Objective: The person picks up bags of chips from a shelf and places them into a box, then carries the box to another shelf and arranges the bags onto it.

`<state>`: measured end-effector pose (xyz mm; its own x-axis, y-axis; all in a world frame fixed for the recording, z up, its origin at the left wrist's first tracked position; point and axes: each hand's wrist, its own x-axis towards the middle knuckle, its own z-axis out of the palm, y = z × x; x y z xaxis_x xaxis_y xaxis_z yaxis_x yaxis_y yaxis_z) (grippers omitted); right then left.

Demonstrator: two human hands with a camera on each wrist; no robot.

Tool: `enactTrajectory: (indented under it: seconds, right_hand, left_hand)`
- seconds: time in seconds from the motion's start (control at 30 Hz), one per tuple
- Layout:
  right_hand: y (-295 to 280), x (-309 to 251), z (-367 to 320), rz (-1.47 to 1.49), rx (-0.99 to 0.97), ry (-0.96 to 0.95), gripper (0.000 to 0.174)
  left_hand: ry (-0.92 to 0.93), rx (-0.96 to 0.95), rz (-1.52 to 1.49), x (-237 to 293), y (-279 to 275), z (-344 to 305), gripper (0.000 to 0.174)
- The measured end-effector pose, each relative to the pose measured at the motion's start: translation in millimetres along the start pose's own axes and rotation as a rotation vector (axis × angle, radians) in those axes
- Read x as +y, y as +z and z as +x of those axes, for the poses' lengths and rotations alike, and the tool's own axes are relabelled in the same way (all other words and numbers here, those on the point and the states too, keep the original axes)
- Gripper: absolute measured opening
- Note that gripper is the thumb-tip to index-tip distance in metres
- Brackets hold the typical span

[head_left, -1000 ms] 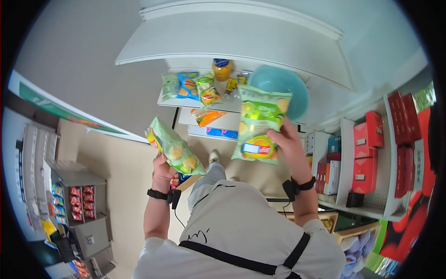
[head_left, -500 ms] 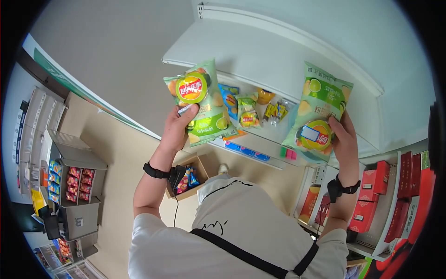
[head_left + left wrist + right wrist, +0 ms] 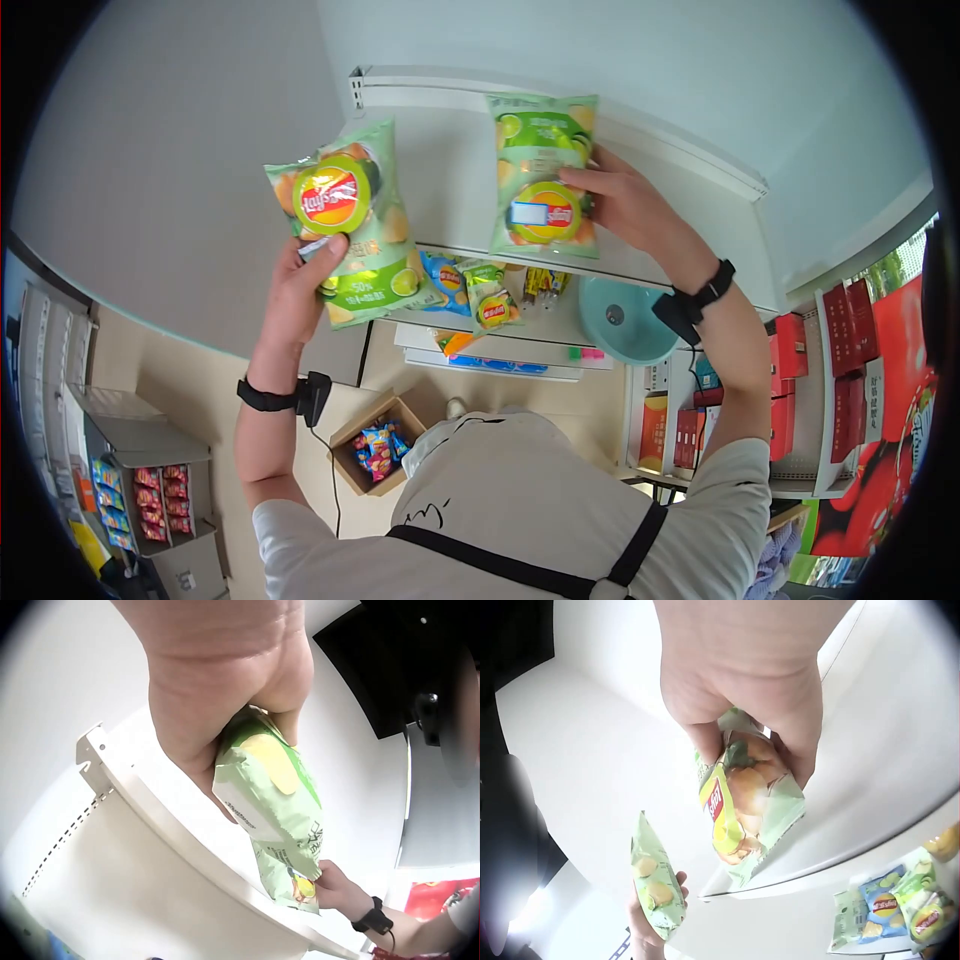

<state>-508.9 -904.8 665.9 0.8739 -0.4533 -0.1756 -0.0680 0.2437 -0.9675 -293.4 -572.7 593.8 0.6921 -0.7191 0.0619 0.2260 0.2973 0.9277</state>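
Note:
My left hand (image 3: pixel 300 285) grips a green chip bag (image 3: pixel 375 225) by its lower left side, thumb across the front, at the left end of the upper white shelf (image 3: pixel 440 160). My right hand (image 3: pixel 625 195) holds a second green bag (image 3: pixel 543 150) by its right edge, over the same shelf. Both bags show a round yellow logo. In the left wrist view the left hand (image 3: pixel 232 705) pinches its bag (image 3: pixel 262 787) from above. The right wrist view has the right hand (image 3: pixel 742 690) around its bag (image 3: pixel 746 799); its fingertips are partly hidden.
On the lower shelf lie a blue chip bag (image 3: pixel 445 280), a small green bag (image 3: pixel 488 295) and yellow packets, beside a teal basin (image 3: pixel 630 320). An open carton (image 3: pixel 350 460) with snack bags stands on the floor. Red boxes (image 3: pixel 785 350) fill shelves at the right.
Both bags, held throughout, have been raised from in front of the lower shelf to the upper shelf's level. The left bag has turned its logo toward the head camera. The view has shifted.

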Motion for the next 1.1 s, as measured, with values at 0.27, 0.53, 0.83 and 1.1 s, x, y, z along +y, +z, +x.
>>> enactTrajectory:
  seconds: [0.27, 0.53, 0.83, 1.1]
  right_hand:
    - [-1, 6, 57, 0.081, -0.169, -0.018, 0.052]
    - [-1, 5, 78, 0.088, -0.206, -0.075, 0.047]
    - [-14, 6, 81, -0.107, -0.151, -0.054, 0.047]
    - [-20, 3, 78, -0.100, -0.170, -0.039, 0.043]
  left_hand:
    - [0.059, 0.046, 0.001, 32, -2, 31, 0.045]
    - [0.090, 0.071, 0.027, 43, 9, 40, 0.047]
    - [0.072, 0.095, 0.066, 46, 2, 65, 0.048]
    - [0.079, 0.107, 0.065, 44, 6, 77, 0.052]
